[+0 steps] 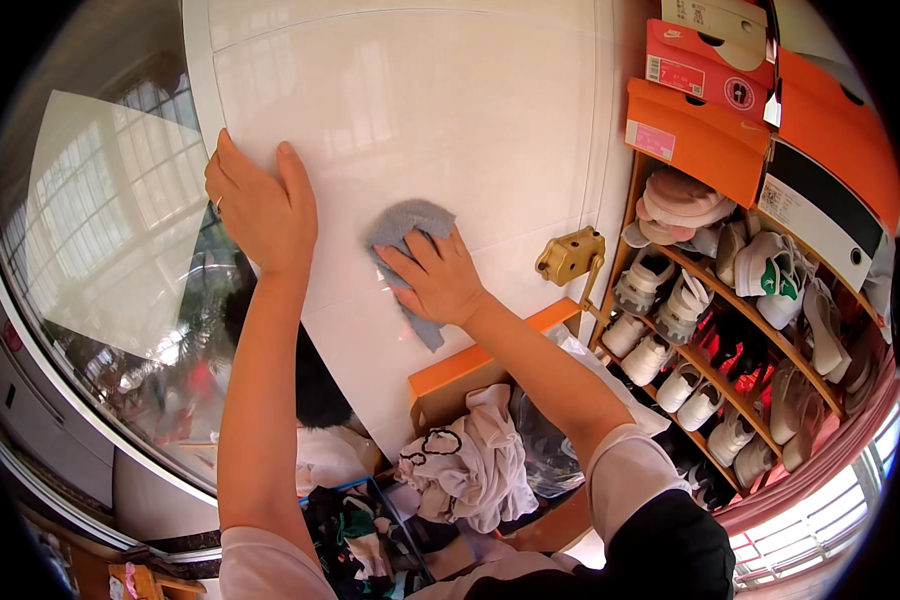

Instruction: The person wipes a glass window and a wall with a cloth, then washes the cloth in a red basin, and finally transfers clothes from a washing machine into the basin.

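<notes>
A grey cloth (411, 220) is pressed flat against the pale glossy tiled wall (420, 112) under my right hand (439, 274). Its lower end hangs below my palm. My left hand (266, 206) rests at the wall's left edge, beside the white frame (199, 75) of a glass pane. Its thumb is spread from the fingers, and a ring shows on one finger. Nothing is held in that hand. To the right of the cloth, a brass-coloured crank box (570, 255) with a handle is fixed to the wall.
A wooden shoe rack (709, 274) full of shoes stands at right, with stacked shoeboxes (697, 124) on top. Below my arms are a crumpled light garment (472, 457), an orange-edged box (457, 367) and a blue-rimmed basket (394, 517) of clothes. Reflective glass (112, 225) fills the left.
</notes>
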Tool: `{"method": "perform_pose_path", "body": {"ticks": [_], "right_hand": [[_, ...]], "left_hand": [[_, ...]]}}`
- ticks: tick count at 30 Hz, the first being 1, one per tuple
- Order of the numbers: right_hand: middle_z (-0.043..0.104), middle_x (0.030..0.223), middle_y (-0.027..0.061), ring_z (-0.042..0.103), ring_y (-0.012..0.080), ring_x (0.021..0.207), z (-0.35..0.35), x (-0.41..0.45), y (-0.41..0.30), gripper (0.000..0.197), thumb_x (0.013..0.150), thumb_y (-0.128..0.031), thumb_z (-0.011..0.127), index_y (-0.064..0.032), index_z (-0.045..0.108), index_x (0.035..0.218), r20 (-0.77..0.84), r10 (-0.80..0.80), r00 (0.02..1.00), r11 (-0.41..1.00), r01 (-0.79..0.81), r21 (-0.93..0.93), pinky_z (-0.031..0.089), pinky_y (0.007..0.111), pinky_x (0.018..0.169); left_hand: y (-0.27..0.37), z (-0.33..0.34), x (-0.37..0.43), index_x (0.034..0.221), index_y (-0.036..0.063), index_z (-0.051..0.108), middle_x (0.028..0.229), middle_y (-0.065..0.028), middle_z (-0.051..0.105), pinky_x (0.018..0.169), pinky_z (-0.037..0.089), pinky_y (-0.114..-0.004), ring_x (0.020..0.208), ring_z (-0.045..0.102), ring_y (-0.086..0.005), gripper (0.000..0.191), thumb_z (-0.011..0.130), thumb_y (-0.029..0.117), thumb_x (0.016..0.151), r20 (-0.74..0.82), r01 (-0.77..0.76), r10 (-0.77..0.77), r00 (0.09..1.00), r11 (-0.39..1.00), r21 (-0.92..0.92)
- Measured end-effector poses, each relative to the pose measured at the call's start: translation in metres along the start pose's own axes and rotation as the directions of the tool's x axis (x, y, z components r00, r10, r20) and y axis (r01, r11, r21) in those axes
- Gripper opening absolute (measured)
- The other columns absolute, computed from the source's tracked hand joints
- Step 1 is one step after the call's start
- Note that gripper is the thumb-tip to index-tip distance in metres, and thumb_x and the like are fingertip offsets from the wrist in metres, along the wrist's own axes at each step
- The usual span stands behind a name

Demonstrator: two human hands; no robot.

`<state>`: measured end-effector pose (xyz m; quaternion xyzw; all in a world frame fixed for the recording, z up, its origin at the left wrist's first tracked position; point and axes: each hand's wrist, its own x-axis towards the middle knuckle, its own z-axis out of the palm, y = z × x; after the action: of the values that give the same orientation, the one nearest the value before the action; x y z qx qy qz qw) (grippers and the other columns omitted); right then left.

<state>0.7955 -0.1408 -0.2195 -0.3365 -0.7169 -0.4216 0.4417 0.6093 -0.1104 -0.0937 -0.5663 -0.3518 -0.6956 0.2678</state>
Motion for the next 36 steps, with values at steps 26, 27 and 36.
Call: {"method": "perform_pose_path", "body": {"ticks": [26, 27, 36], "right_hand": [[0.05, 0.125, 0.0187, 0.047, 0.0368, 0.115, -0.099, -0.109, 0.104, 0.038, 0.086, -0.003, 0.058, -0.0029, 0.059, 0.124, -0.431, 0.731, 0.53, 0.651, -0.731, 0.204, 0.04, 0.04, 0.098], [0.05, 0.125, 0.0187, 0.047, 0.0368, 0.115, -0.106, -0.118, 0.114, 0.038, 0.086, -0.003, 0.058, -0.0029, 0.059, 0.124, -0.426, 0.73, 0.534, 0.651, -0.733, 0.196, 0.04, 0.04, 0.098], [0.057, 0.113, 0.0097, 0.053, 0.0319, 0.099, -0.13, -0.118, 0.127, 0.025, 0.084, -0.01, 0.057, -0.0055, 0.066, 0.108, 0.107, 0.704, 0.702, 0.701, -0.664, -0.261, 0.045, 0.041, 0.088]], "left_hand": [[-0.005, 0.006, 0.0, 0.135, -0.0051, 0.036, 0.128, -0.0267, 0.044, 0.091, 0.045, -0.05, 0.116, 0.046, -0.0421, 0.065, 0.052, 0.041, 0.092, -0.036, -0.03, 0.034, 0.999, 0.993, 0.111], [-0.004, 0.008, -0.003, 0.135, -0.0053, 0.036, 0.127, -0.0268, 0.044, 0.091, 0.045, -0.05, 0.116, 0.046, -0.0421, 0.065, 0.052, 0.041, 0.092, -0.029, -0.036, 0.039, 0.999, 0.994, 0.1], [-0.004, 0.007, -0.001, 0.13, -0.0065, 0.039, 0.123, -0.027, 0.047, 0.086, 0.047, -0.05, 0.112, 0.048, -0.043, 0.062, 0.055, 0.038, 0.089, -0.051, -0.057, 0.066, 0.996, 0.985, 0.162]]}}
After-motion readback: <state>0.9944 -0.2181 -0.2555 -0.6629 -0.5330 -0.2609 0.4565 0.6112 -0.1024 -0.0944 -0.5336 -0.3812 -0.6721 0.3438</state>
